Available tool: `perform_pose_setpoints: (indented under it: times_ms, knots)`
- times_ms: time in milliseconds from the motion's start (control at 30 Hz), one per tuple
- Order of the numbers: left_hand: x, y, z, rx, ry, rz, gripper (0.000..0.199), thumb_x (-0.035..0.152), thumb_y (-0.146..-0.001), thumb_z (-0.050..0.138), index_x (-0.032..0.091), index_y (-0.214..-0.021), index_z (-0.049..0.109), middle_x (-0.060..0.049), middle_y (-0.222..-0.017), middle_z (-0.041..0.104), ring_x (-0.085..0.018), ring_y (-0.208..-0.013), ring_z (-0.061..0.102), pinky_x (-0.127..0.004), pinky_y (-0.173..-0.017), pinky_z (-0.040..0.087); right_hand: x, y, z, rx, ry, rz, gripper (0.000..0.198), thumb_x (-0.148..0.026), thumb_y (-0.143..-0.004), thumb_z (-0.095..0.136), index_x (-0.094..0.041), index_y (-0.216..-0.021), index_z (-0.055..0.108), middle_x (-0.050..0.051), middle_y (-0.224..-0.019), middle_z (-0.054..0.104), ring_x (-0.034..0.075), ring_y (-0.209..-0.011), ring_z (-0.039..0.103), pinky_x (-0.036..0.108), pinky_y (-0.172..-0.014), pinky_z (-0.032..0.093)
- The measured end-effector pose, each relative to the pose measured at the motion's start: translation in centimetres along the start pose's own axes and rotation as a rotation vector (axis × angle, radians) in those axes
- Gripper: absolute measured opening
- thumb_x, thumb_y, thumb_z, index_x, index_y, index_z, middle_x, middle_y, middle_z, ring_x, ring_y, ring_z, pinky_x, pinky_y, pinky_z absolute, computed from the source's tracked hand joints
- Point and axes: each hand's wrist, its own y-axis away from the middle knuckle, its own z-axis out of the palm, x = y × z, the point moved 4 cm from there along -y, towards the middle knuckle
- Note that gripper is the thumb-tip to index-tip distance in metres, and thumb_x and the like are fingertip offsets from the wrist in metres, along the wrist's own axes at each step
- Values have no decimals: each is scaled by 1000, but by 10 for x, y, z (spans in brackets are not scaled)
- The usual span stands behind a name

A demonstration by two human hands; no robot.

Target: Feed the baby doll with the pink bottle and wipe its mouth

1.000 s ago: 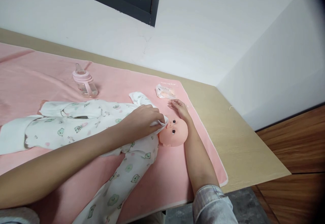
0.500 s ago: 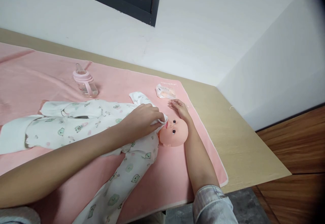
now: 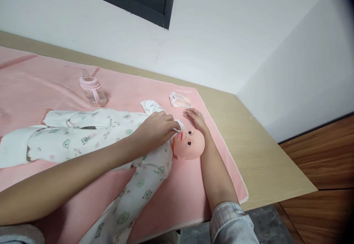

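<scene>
A bald baby doll [image 3: 192, 146] lies on its back, head to the right, dressed in a white sleepsuit [image 3: 94, 137] with green bear prints. My left hand [image 3: 159, 127] reaches over the doll's chest, fingers pinched on a small white cloth [image 3: 180, 126] beside the doll's mouth; most of the cloth is hidden in the hand. Past the top of the head, my right hand [image 3: 195, 118] lies on the pink mat [image 3: 190, 185] with its fingers stretched out. Its forearm runs close along the crown of the head.
A baby bottle [image 3: 93, 92] with a pink lid and handle stands on the mat beyond the doll's body. Near my right fingertips is a small crinkled plastic packet [image 3: 179, 99]. The wooden tabletop [image 3: 249, 155] shows at the right, with a wall behind.
My left hand has shifted the white cloth slightly away from the doll's mouth, toward the far cheek; more of the lips shows. My right hand has stayed in place.
</scene>
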Motion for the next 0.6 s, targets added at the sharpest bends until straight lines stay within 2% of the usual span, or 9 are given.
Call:
perform_pose_setpoints:
  times_ms: [267,600]
  knots:
    - [3,-1,1,-50,21,-49,33,3,-89,50,22,-100,74,-3,-89,66,-23,-88,58,-37,-79,42,2,-1,0,-5,-4,-3,42,-47,-66,81,-21,-96,67,4,-98,73,16,-90,70,37,-101,52]
    - [2,0,2,-18,14,-14,42,-2,-86,42,21,-103,73,-4,-91,66,-24,-86,58,-36,-77,42,-4,2,3,-3,4,3,41,-46,-65,80,-21,-94,66,4,-98,73,16,-89,70,38,-102,51]
